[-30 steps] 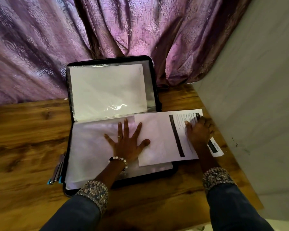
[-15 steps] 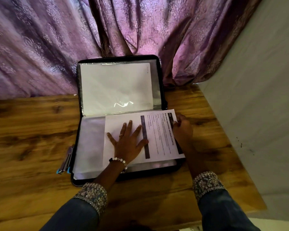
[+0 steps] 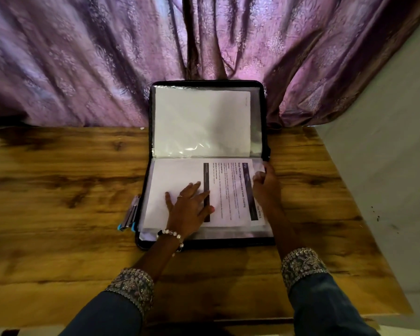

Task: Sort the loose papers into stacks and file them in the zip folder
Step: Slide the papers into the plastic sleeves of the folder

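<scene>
The printed sheet (image 3: 230,195), which a second ago stuck out over the right edge of the zip folder (image 3: 205,242), now lies nearly whole on the lower half, w/ only its right edge near the border. The left hand (image 3: 188,209) rests flat on it, fingers straight, and the right hand (image 3: 264,183) pinches the right edge; I think it holds the clear sleeve (image 3: 258,166) open, but the blur hides this. So this sheet is almost filed, approx. one last push remains.

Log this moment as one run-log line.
stage: filing | left hand: flat on printed white paper sheets | right hand: pinching sheet edge | open black zip folder: on wooden table
</scene>
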